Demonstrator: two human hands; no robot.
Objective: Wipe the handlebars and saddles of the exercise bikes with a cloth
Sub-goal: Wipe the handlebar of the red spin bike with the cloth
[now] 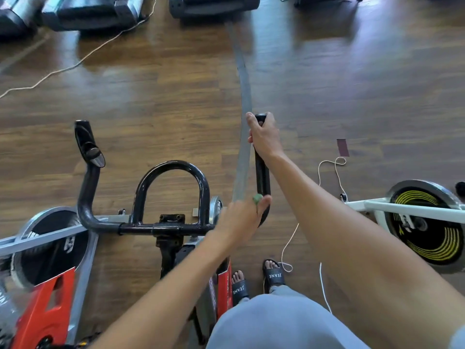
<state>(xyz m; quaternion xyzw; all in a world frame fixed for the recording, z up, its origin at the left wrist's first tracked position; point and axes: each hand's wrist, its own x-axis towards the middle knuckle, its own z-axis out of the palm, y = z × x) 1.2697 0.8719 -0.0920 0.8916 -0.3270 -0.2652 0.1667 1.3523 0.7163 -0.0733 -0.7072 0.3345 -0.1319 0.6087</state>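
Note:
The black handlebar (173,226) of a red and grey exercise bike fills the middle of the head view. My right hand (265,137) grips the far tip of its right-hand bar (262,176). My left hand (242,214) is wrapped around the bend at the base of that same bar, with a small bit of green cloth (257,199) showing between its fingers. The left bar end (86,144) stands free. No saddle is in view.
A second bike with a white frame and a yellow-striped flywheel (425,229) stands to the right. A white cord (327,177) snakes over the wooden floor near my feet. Dark machine bases (214,6) line the far edge. A grey floor strip (245,96) runs away from me.

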